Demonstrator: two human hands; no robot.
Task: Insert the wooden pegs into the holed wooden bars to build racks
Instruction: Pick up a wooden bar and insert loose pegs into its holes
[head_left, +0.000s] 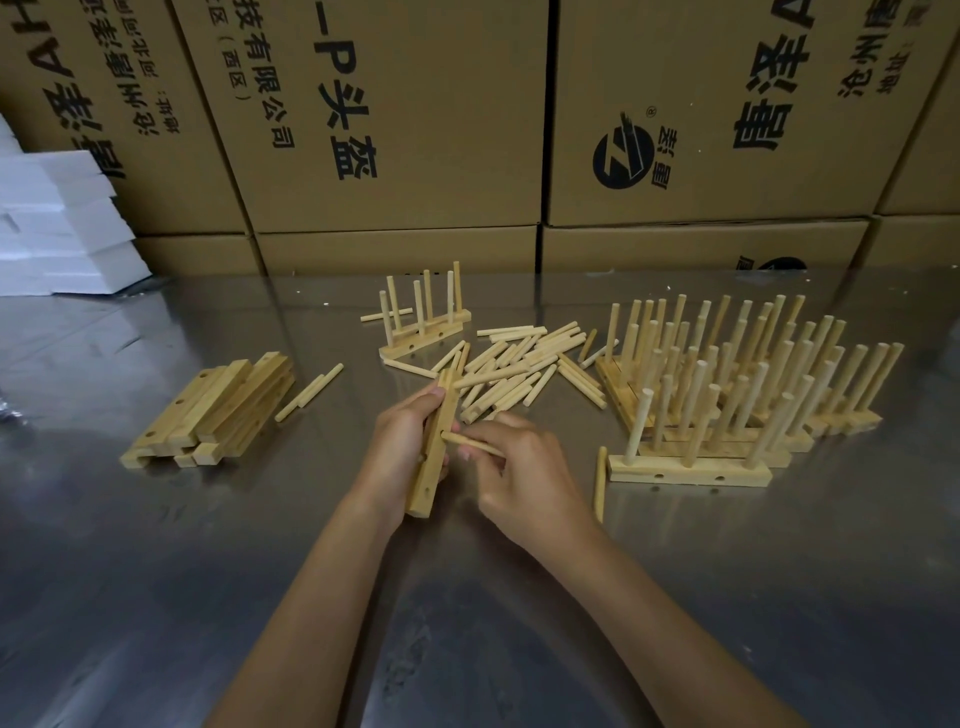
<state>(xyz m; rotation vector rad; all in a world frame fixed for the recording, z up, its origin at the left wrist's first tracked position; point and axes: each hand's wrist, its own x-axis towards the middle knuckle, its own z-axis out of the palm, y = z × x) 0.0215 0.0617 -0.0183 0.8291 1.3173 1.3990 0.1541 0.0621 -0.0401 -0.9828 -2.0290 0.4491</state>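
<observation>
My left hand (402, 447) grips a holed wooden bar (432, 478) that points away from me, just above the metal table. My right hand (524, 473) pinches a wooden peg (467, 442), whose tip sits at a hole in the bar's side. Behind the hands lies a loose pile of pegs (519, 366). A stack of bare bars (218, 410) rests at the left with two pegs (311, 397) beside it. Finished racks (727, 395) with upright pegs crowd the right side. Another rack (423, 322) stands at the back centre.
The steel table (208, 571) reflects light. One peg (601, 483) lies beside the nearest rack. Cardboard boxes (415, 130) wall off the back edge, and white foam blocks (57, 228) are piled at the far left.
</observation>
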